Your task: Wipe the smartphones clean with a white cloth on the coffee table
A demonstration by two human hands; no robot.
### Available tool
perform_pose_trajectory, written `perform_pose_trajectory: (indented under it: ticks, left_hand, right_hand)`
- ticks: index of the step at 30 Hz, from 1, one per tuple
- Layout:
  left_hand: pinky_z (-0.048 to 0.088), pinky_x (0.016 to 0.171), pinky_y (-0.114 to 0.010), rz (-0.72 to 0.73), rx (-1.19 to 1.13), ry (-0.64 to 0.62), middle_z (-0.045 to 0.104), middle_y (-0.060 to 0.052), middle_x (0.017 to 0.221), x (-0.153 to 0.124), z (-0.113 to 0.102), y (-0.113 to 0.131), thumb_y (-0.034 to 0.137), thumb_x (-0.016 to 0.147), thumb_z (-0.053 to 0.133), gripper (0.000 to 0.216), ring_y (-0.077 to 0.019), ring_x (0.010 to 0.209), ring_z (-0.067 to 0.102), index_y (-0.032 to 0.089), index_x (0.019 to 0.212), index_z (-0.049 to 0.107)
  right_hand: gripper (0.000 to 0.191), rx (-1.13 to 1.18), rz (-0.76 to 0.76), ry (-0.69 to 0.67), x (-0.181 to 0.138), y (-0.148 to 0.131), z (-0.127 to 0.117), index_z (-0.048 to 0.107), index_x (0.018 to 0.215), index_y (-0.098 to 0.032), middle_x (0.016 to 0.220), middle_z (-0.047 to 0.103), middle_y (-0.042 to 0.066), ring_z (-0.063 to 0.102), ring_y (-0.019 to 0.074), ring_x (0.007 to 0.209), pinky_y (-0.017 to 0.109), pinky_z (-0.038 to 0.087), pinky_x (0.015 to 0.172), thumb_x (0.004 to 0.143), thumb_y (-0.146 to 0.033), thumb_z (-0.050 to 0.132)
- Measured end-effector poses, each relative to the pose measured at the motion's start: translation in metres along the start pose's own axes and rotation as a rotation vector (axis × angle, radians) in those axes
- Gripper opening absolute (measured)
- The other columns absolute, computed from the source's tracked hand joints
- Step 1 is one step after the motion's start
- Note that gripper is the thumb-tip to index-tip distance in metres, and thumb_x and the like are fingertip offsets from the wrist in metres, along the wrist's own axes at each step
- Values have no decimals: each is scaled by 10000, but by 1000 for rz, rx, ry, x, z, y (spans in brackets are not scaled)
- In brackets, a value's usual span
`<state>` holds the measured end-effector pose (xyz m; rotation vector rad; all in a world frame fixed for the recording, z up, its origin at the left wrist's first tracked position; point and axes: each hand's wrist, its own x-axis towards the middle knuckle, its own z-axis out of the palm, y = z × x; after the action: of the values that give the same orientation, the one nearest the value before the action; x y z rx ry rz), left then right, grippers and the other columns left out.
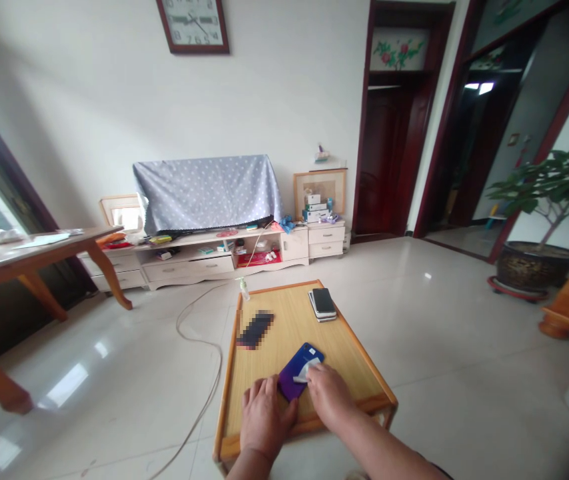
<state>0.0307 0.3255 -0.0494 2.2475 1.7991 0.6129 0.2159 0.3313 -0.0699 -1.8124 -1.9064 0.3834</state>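
A blue-purple smartphone [292,381] lies back side up near the front of a small wooden table. My left hand [266,415] grips its lower left end, with the thumb along the bottom edge and the fingers at the side. In my right hand [332,393] a white tissue [307,370] is pinched and pressed against the phone's back. Part of the phone is covered by the tissue and my fingers.
On the tabletop [284,320] are a stack of phones [322,303], a pixelated dark object [257,329] and a small pump bottle [244,289]. A cable [220,360] runs over the floor to the left. Beyond stands a white TV cabinet [189,268].
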Motion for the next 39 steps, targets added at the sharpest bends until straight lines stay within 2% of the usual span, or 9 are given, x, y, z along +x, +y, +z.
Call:
perform_pose_trajectory:
  ticks: [5, 10, 16, 21, 27, 30, 33, 37, 39]
  left_hand:
    - [298, 1037, -411, 20, -11, 9, 683, -104, 1188, -1, 3, -3, 445, 813, 622, 487, -292, 1200, 535, 196, 1232, 617]
    - [297, 1054, -394, 2, -2, -25, 671, -102, 1216, 0, -1, 3, 419, 814, 611, 474, -280, 1207, 531, 203, 1236, 616]
    - [287, 1083, -379, -50, 95, -116, 631, -103, 1337, 8, 2, 11, 443, 803, 618, 573, -277, 1277, 499, 214, 1327, 579]
    - [301, 1078, -411, -107, 182, -189, 620, -119, 1366, 21, 5, 19, 503, 736, 664, 705, -316, 1292, 497, 221, 1374, 555]
    - [364, 1008, -423, 11, 193, -224, 687, -143, 1213, 34, -4, 34, 457, 711, 675, 646, -344, 1161, 573, 184, 1294, 620]
    - [391, 927, -425, 86, 264, -221, 717, -133, 1051, 36, -6, 42, 450, 739, 655, 435, -339, 1042, 610, 198, 1091, 696]
    - [393, 874, -416, 134, 314, -208, 724, -123, 944, 37, -7, 46, 435, 825, 575, 279, -319, 959, 628, 212, 934, 700]
    - [386, 815, -405, 69, 159, -161, 709, -111, 822, 40, -8, 41, 449, 944, 412, 349, -300, 861, 641, 221, 858, 662]
    - [381, 779, -391, -16, -41, -117, 689, -93, 780, 44, -7, 35, 470, 963, 378, 374, -278, 799, 636, 230, 843, 639]
  right_hand:
    - [160, 29, 156, 106, 23, 32, -1, 649, 819, -202, 933, 684, 45, 629, 159, 845, 236, 383, 731, 892, -133, 525]
    - [160, 94, 289, 172, 40, 56, -6, 661, 911, -211, 921, 691, 34, 645, 158, 851, 227, 385, 707, 901, -148, 515]
    - [209, 169, 280, 150, 44, 49, -5, 690, 993, -223, 1060, 667, 44, 670, 167, 949, 232, 423, 796, 827, -112, 630]
    - [250, 229, 317, 142, 49, 49, -10, 689, 982, -211, 1082, 641, 63, 670, 181, 957, 247, 426, 810, 800, -57, 612]
    - [283, 391, 382, 141, 52, 60, -21, 698, 990, -209, 1033, 678, 76, 653, 211, 989, 272, 422, 825, 795, -64, 551]
    - [243, 527, 421, 147, 50, 64, -25, 696, 979, -218, 996, 712, 62, 657, 215, 981, 262, 427, 793, 797, -124, 565]
    - [189, 683, 468, 163, 46, 65, -30, 689, 975, -225, 962, 735, 56, 668, 218, 941, 259, 438, 737, 839, -237, 558]
    - [188, 899, 542, 158, 41, 64, -33, 676, 940, -226, 917, 735, 47, 668, 198, 826, 253, 442, 659, 834, -325, 556]
    - [174, 1002, 588, 124, 40, 60, -31, 668, 903, -214, 840, 719, 39, 654, 181, 734, 246, 432, 607, 798, -318, 575]
